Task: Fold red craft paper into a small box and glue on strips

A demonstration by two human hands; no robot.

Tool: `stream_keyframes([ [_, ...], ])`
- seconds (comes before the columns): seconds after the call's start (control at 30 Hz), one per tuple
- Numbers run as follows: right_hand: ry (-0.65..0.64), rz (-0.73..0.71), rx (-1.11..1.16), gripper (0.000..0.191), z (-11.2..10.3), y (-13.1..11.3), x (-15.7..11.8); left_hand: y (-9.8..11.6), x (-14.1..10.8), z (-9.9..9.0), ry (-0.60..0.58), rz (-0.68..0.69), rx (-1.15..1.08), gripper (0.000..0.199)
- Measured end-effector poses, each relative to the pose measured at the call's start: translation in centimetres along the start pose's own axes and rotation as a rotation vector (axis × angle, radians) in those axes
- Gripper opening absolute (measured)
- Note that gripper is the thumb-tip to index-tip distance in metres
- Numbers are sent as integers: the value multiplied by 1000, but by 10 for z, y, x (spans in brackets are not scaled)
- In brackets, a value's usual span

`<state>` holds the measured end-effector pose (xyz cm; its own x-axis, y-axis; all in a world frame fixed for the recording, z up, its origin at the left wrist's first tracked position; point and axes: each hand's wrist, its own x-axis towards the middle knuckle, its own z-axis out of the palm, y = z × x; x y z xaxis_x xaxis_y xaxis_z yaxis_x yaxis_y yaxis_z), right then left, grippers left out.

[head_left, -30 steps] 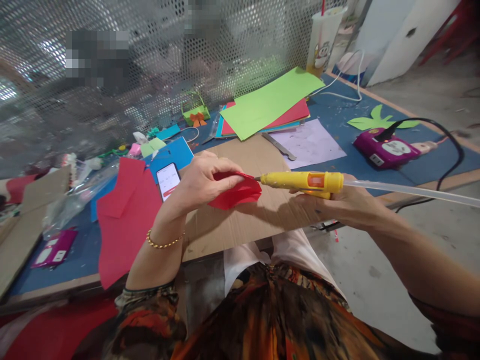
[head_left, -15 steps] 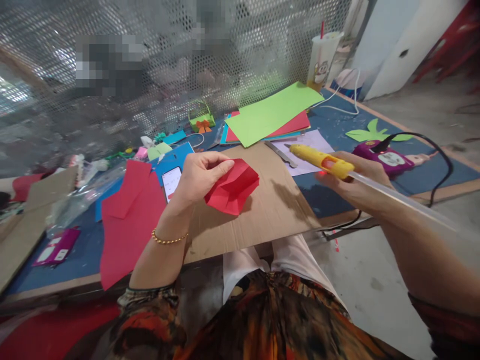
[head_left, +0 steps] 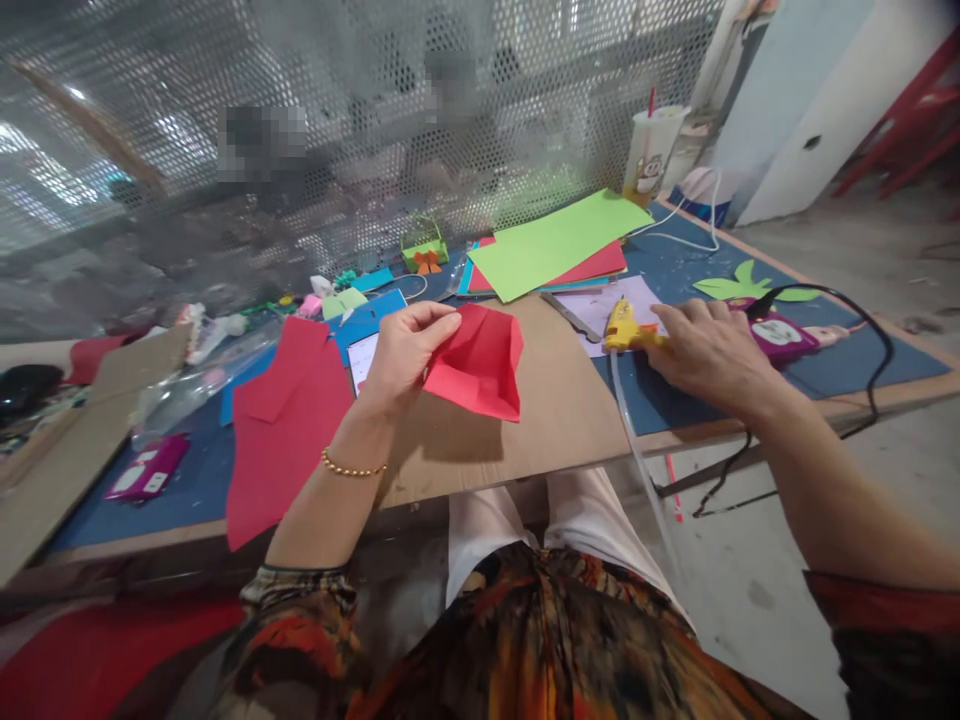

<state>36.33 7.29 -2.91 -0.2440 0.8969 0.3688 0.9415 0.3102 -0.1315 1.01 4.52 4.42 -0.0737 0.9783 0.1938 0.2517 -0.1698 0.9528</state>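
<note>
My left hand (head_left: 411,350) pinches the edge of a folded red paper box (head_left: 480,362), holding it tilted above the cardboard sheet (head_left: 555,400). The box's hollow side faces me. My right hand (head_left: 709,350) is palm down at the right, its fingers at the handle end of a yellow hot glue gun (head_left: 621,325). The gun's nozzle points away from me, over the lilac paper (head_left: 641,298), and a clear glue stick (head_left: 637,450) trails from its back past the table edge. Part of the handle is hidden by my fingers.
A utility knife (head_left: 571,318) lies left of the glue gun. Green sheets (head_left: 562,240) top a paper stack behind. Red paper (head_left: 289,430) and a phone (head_left: 362,358) lie left. A purple power strip (head_left: 780,335) with a black cord sits right, below a drink cup (head_left: 651,150).
My right hand has lowered the glue gun toward the table and turned its nozzle away from me. The red box has tilted in my left hand, showing more of its inside.
</note>
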Motion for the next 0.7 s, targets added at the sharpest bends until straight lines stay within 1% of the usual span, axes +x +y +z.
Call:
stream_keyframes([
  [0.07, 107, -48, 195, 49, -18, -21, -1, 1, -11, 7, 2, -30, -68, 30],
  [0.1, 126, -85, 350, 49, -27, -35, -2, 1, -17, 12, 1, -45, -96, 31],
  [0.13, 101, -111, 512, 48, -35, -49, -2, 3, -23, 17, -2, -60, -116, 33],
  [0.2, -42, -141, 817, 52, -45, -77, -3, 5, -34, 26, -6, -74, -136, 33],
  [0.27, -166, -107, 1053, 60, -47, -97, -4, 7, -45, 34, -11, -73, -156, 32],
  [0.33, -209, -35, 1216, 64, -42, -109, -7, 8, -55, 40, -7, -78, -196, 30],
  [0.4, -177, 33, 1307, 61, -36, -113, -12, 8, -66, 43, -1, -97, -234, 29],
  [0.5, -108, 74, 1318, 53, -30, -115, -20, 7, -78, 44, -37, -142, -262, 31],
  [0.6, -94, 62, 1234, 46, -30, -117, -28, 7, -84, 40, -132, -151, -243, 32],
  [0.7, -101, 51, 1149, 43, -31, -120, -34, 6, -84, 38, -246, -133, -194, 30],
])
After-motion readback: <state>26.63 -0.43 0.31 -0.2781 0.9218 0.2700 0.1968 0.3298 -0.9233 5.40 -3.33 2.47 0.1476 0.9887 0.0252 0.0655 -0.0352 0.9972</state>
